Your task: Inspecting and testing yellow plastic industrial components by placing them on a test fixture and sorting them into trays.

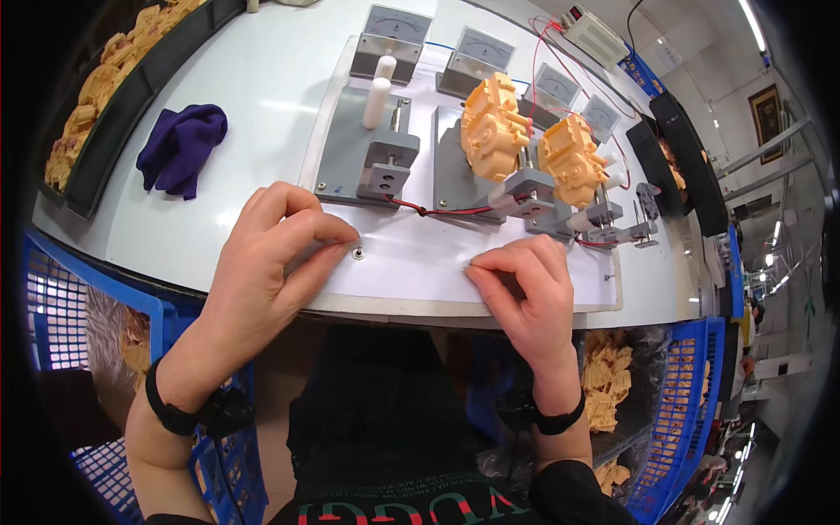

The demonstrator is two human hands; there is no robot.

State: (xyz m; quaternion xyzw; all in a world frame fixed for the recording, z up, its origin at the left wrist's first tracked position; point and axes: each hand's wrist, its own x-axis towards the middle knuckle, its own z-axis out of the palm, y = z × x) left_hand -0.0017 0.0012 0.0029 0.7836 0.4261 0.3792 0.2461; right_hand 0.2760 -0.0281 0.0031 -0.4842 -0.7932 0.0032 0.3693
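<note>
My left hand (pixel 267 254) has its thumb and index finger brought together at a small metal toggle switch (pixel 358 252) on the white board (pixel 394 278); the fingertips appear to touch its lever. Farther right, my right hand (pixel 529 284) makes a pinch low over the same board, and whatever its fingertips hold is too small to make out. Behind my hands stands a grey test fixture (pixel 389 166) with white handles (pixel 377 103). Beside it, one yellow-orange plastic housing (pixel 494 127) sits on the middle fixture and another housing (pixel 571 162) on the right fixture.
Analog panel meters (pixel 394 39) line the back of the board. A purple cloth (pixel 181 149) lies on the left, near a black bin (pixel 122 122) of housings. Red and black wires (pixel 446 212) run between fixtures. Blue baskets (pixel 687 394) flank my lap, and a power supply (pixel 595 35) stands behind.
</note>
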